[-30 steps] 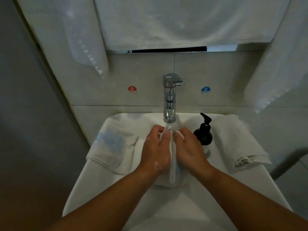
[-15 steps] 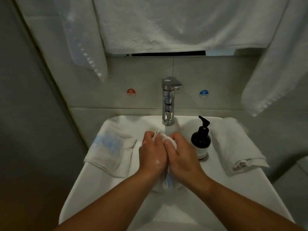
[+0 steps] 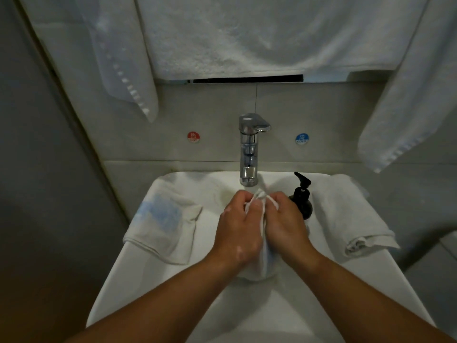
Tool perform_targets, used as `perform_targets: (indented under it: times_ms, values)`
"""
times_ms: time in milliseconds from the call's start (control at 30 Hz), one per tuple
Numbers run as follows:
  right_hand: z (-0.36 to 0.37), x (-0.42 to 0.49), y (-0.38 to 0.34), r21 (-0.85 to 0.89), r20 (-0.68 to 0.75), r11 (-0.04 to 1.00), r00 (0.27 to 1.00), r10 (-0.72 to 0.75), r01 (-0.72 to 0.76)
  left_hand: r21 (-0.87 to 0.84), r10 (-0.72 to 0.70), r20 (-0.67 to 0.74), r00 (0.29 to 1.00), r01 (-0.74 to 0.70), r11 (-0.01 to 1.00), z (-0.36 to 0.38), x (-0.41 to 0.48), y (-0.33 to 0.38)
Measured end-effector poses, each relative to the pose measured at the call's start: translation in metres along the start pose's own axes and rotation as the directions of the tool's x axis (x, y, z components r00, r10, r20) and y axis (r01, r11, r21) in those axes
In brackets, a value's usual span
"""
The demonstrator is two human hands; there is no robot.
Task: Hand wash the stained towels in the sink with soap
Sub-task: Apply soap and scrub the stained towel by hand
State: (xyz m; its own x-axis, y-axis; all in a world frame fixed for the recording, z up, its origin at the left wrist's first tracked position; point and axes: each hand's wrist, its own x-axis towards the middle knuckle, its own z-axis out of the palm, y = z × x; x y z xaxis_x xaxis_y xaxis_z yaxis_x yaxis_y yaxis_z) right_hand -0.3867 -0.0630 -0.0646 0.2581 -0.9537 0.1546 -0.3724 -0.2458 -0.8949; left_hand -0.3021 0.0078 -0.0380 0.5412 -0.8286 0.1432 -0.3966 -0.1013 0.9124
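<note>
Left hand [image 3: 238, 231] and right hand [image 3: 286, 226] curl tightly round the towel [image 3: 265, 264] — long axis toward the faucet [image 3: 249, 149].

1. This is a bathroom, seen at its washbasin: a white ceramic sink [image 3: 138, 280] is set against a pale tiled wall [image 3: 217, 107].
2. A chrome single-lever faucet [image 3: 249, 149] stands at the sink's back edge.
3. On the wall either side of the faucet are a round red sticker [image 3: 193, 136] marked HOT and a round blue sticker [image 3: 302, 138] marked COLD.
4. A black pump soap bottle [image 3: 303, 199] stands on the sink's rim, right of the faucet.
5. White terry towels hang above: a wide towel [image 3: 247, 33] in the middle, a left hanging towel [image 3: 123, 70] and a right hanging towel [image 3: 408, 107].
6. A folded towel [image 3: 346, 219] lies along the sink's right edge, and a blue-stained towel [image 3: 163, 219] lies over its left edge.
</note>
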Motion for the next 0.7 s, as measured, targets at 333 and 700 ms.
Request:
perform_targets:
  times_ms: [333,700]
  values:
    - [0.001,-0.001,0.002,0.024,0.021,1.000,1.000,-0.016,0.015,0.015,0.041,0.018,0.999,-0.042,0.999,0.000,-0.004,-0.001]
    - [0.001,-0.001,0.008,0.008,0.067,1.000,0.998,0.011,-0.011,0.030,0.020,0.017,1.000,-0.021,0.999,0.002,-0.003,0.003]
